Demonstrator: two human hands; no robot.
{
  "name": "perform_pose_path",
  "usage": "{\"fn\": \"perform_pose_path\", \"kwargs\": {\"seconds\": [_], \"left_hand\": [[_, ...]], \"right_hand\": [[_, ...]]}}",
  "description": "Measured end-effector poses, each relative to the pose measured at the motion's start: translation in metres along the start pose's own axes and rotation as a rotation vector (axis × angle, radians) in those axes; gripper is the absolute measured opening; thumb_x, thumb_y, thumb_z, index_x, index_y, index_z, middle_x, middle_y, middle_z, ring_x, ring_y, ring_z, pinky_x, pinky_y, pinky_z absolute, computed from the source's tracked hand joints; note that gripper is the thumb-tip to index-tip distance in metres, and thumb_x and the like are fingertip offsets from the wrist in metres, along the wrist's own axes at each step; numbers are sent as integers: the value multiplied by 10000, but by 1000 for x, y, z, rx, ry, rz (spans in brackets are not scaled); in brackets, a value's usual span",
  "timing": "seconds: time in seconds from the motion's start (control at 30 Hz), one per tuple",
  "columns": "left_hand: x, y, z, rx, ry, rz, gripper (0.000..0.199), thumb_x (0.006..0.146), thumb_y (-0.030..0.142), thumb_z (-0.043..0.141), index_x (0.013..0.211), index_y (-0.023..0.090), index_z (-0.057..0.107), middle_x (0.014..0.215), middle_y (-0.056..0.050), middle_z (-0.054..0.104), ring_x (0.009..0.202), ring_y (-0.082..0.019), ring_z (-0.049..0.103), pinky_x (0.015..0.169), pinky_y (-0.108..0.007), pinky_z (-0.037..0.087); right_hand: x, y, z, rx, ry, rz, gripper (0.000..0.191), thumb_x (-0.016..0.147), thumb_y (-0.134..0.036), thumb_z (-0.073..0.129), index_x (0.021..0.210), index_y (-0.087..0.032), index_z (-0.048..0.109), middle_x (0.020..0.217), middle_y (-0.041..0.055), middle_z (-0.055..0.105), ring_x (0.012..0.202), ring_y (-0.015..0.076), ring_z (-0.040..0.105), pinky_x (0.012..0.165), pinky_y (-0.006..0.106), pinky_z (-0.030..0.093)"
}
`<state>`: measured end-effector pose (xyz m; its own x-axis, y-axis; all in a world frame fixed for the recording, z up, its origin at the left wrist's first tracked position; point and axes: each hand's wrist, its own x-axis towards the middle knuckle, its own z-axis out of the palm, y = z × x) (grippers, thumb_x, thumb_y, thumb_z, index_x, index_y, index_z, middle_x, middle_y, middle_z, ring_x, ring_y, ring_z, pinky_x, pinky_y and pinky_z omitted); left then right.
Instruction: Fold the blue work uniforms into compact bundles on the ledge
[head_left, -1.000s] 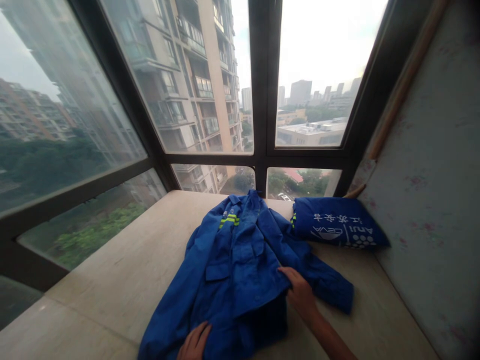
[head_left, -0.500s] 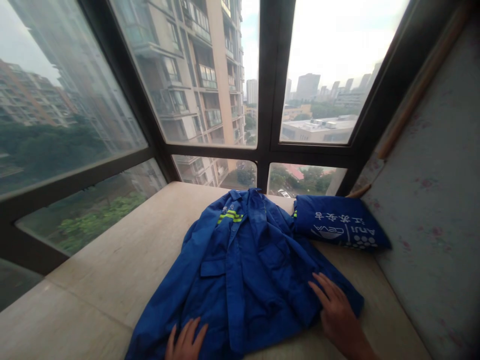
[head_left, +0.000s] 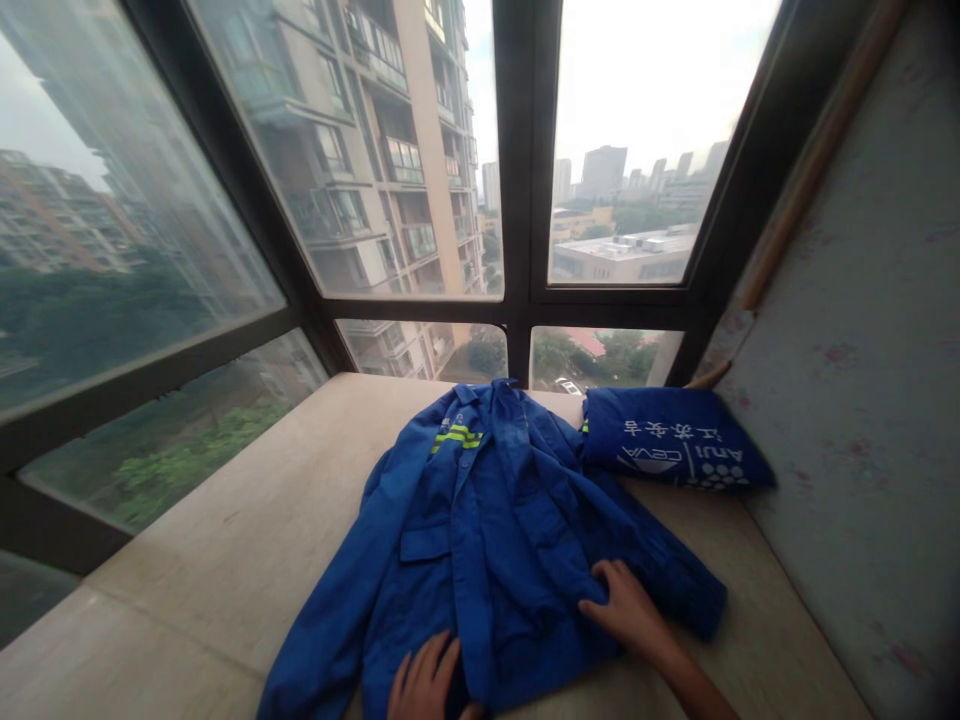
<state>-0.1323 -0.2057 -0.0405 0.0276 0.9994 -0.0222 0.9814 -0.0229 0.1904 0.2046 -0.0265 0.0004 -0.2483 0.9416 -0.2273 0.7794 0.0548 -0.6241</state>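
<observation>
A blue work jacket lies front up with its collar toward the window and its sleeves spread to both sides. Yellow-green stripes cross one side of its chest. My right hand pinches the jacket's cloth near the lower right side, thumb and fingers drawn together. At the bottom edge of the view, my left hand rests on the lower front beside the button strip, fingers stretched out and slightly apart. The lower part of that hand is cut off by the frame.
A folded blue garment with white lettering sits at the back right, against the flowered wall. Dark window frames enclose the pale stone sill on the left and at the back. A wooden stick leans along the wall.
My left hand has slid right across the jacket toward the button strip. My right hand has moved left from near the sleeve and closed on the jacket's side.
</observation>
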Motion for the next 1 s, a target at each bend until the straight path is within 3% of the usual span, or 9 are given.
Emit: {"fn": "perform_pose_path", "kwargs": {"seconds": [0.13,0.23,0.3,0.4,0.5,0.6,0.7,0.87,1.0], "left_hand": [[19,48,-4,-46,151,-56,729,763,579,648,1389,217,559,1359,-138,619,1211,-339,606,972,-466,532],[32,85,-3,-125,170,-49,592,808,323,584,1388,203,555,1362,-136,616,1224,-311,596,989,-439,523],[36,102,-2,-180,132,-12,622,751,121,493,1362,202,578,1340,-126,631,1208,-274,608,1008,-403,513],[37,112,3,-234,67,64,691,687,42,448,1344,200,592,1297,-125,656,1166,-250,633,995,-366,524],[31,110,9,-238,62,135,660,689,71,525,1319,246,607,1306,-116,651,1174,-273,628,989,-388,534],[25,106,9,-255,63,197,579,676,174,665,1247,268,651,1331,-126,632,1186,-324,616,976,-440,544],[28,103,-3,-381,88,156,377,826,245,598,1196,273,669,1267,-103,669,1153,-264,640,971,-394,548],[69,97,-34,-519,191,-112,342,940,251,431,1217,211,629,1185,-103,689,1075,-222,667,942,-367,543],[109,97,-46,-500,138,-189,342,920,241,470,1229,181,604,1135,-103,680,988,-214,667,886,-339,520]], "right_hand": [[-10,-20,-7,166,31,-92,542,703,-215,624,1243,-191,575,1152,93,657,1061,259,640,905,347,494],[-26,-40,-11,146,183,-332,558,783,-65,463,1312,-220,545,1190,86,649,1101,233,615,970,369,472],[-38,-54,-7,46,249,-520,578,812,7,374,1299,-238,567,1179,76,654,1106,224,594,989,377,457],[-53,-64,15,-146,186,-644,480,828,21,407,1123,-253,668,1061,61,687,1002,233,601,899,364,484],[-61,-58,42,-363,49,-535,334,780,7,515,912,-227,713,964,70,698,914,242,620,802,340,490],[-67,-47,52,-417,-60,-421,384,710,-8,576,993,-226,717,1106,87,682,982,259,625,840,345,472],[-72,-39,45,-266,-98,-375,387,740,-100,606,1079,-261,700,1186,67,659,1060,263,611,904,347,444],[-65,-37,31,-11,-108,-300,373,822,-184,553,1167,-256,674,1140,64,698,1034,236,647,922,318,459],[-39,-53,32,201,-15,-283,387,839,-154,476,1178,-199,658,1096,93,703,872,198,684,830,292,517]]}}
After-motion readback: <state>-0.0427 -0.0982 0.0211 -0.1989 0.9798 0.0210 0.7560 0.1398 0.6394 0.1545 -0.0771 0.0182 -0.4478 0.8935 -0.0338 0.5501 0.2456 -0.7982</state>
